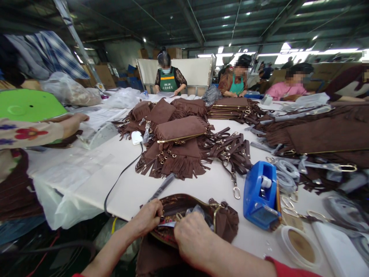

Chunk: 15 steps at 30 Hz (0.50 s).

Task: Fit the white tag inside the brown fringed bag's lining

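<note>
At the table's front edge a brown suede handbag [227,225] is spread open, its patterned lining and gold zipper showing. My left hand [148,217] is closed on the left rim of its mouth. Curled at the opening is my right hand [196,238]; its fingertips are hidden, so I cannot make out what they hold. Clear plastic wrapping [198,211] and a gold metal ring [179,216] show inside the bag beside the right hand. A plastic-wrapped strap [163,186] lies just behind the bag.
Fringed brown bags [181,129] are piled mid-table, beside loose straps [235,150] with metal clips. A blue tape dispenser [261,194] and a tape roll [301,246] stand at right. A black cable [122,173] crosses the left side. Several co-workers sit around; a sleeved arm [37,132] reaches in from the left.
</note>
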Motion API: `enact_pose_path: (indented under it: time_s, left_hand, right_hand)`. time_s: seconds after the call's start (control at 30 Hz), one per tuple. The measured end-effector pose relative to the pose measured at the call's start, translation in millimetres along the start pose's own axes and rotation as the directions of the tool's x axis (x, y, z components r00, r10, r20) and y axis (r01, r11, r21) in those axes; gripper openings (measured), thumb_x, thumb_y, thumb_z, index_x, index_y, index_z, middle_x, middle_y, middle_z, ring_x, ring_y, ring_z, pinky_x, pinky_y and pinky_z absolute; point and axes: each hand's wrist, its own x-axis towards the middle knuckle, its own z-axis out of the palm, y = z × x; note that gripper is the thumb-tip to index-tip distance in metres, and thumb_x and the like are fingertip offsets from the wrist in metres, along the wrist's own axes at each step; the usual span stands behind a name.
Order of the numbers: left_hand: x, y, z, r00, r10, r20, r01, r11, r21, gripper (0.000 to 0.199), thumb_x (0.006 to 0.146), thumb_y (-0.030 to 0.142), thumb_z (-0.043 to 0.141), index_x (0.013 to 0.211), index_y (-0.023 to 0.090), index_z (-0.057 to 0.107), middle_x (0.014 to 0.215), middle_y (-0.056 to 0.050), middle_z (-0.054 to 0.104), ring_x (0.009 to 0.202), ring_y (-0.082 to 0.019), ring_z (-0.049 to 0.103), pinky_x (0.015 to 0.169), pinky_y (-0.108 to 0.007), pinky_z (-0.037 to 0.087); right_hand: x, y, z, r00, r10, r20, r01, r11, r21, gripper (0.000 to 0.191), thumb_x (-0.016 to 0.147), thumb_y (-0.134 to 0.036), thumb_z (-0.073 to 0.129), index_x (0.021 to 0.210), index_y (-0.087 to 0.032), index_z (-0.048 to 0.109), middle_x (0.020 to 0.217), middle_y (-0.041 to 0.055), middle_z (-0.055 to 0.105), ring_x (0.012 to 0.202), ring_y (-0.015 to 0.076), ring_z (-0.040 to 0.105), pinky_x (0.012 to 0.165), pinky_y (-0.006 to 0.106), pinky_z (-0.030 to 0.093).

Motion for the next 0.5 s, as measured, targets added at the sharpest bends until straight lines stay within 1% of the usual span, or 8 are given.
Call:
enact_pose_path:
  time_s: [0.1, 0.2, 0.3, 0.4, 0.5]
  left_hand:
    - [-0.4, 0.3, -2.1, 0.999, 0.029, 0.026, -0.029, 1.000, 0.006, 0.022, 0.052, 0.001, 0.038, 0.062, 0.018, 0.049, 0.084, -0.003, 0.054, 0.084, -0.016, 0.051, 0.077, -0.027, 0.041]
    - [0.4, 0.2, -3.5, 0.998, 0.047, 0.046, -0.048, 0.998, 0.033, 0.025, 0.052, 0.002, 0.038, 0.063, 0.018, 0.053, 0.085, -0.003, 0.054, 0.086, -0.016, 0.051, 0.078, -0.027, 0.041]
    - [2.5, -2.1, -2.9, 0.996, 0.053, 0.068, -0.058, 0.995, 0.081, 0.024, 0.053, 0.003, 0.038, 0.063, 0.018, 0.055, 0.083, -0.003, 0.055, 0.083, -0.017, 0.051, 0.075, -0.028, 0.040]
    - [3.8, -5.0, -2.3, 0.994, 0.066, 0.088, -0.076, 0.989, 0.126, 0.024, 0.055, 0.004, 0.039, 0.066, 0.019, 0.055, 0.084, -0.003, 0.055, 0.082, -0.017, 0.051, 0.072, -0.029, 0.039]
    - [3.7, -4.5, -4.0, 0.992, 0.075, 0.104, -0.091, 0.983, 0.157, 0.024, 0.056, 0.006, 0.039, 0.069, 0.020, 0.054, 0.085, -0.002, 0.054, 0.083, -0.017, 0.050, 0.072, -0.029, 0.037]
  right_hand:
    - [2.2, -2.6, 6.5, 0.998, 0.018, 0.058, -0.019, 1.000, 0.023, 0.013, 0.071, -0.011, 0.054, 0.074, -0.009, 0.066, 0.076, 0.0166, 0.069, 0.071, 0.0237, 0.066, 0.056, 0.030, 0.046]
    - [4.6, -4.4, 11.6, 0.997, 0.042, 0.063, -0.044, 0.999, 0.031, 0.011, 0.071, -0.012, 0.055, 0.073, -0.009, 0.065, 0.073, 0.0173, 0.069, 0.069, 0.0234, 0.066, 0.055, 0.030, 0.045]
    - [6.2, -5.6, 15.3, 0.996, 0.058, 0.072, -0.061, 0.997, 0.041, 0.010, 0.071, -0.013, 0.056, 0.072, -0.009, 0.065, 0.071, 0.0177, 0.068, 0.068, 0.0237, 0.066, 0.054, 0.030, 0.044]
    - [6.4, -6.7, 15.8, 0.995, 0.060, 0.084, -0.065, 0.996, 0.058, 0.011, 0.070, -0.012, 0.055, 0.074, -0.009, 0.065, 0.074, 0.0180, 0.069, 0.069, 0.0243, 0.066, 0.054, 0.030, 0.044]
    - [5.5, -7.7, 12.8, 0.989, 0.077, 0.128, -0.086, 0.994, 0.068, 0.013, 0.070, -0.010, 0.054, 0.075, -0.009, 0.066, 0.078, 0.0179, 0.069, 0.071, 0.0255, 0.066, 0.055, 0.032, 0.045]
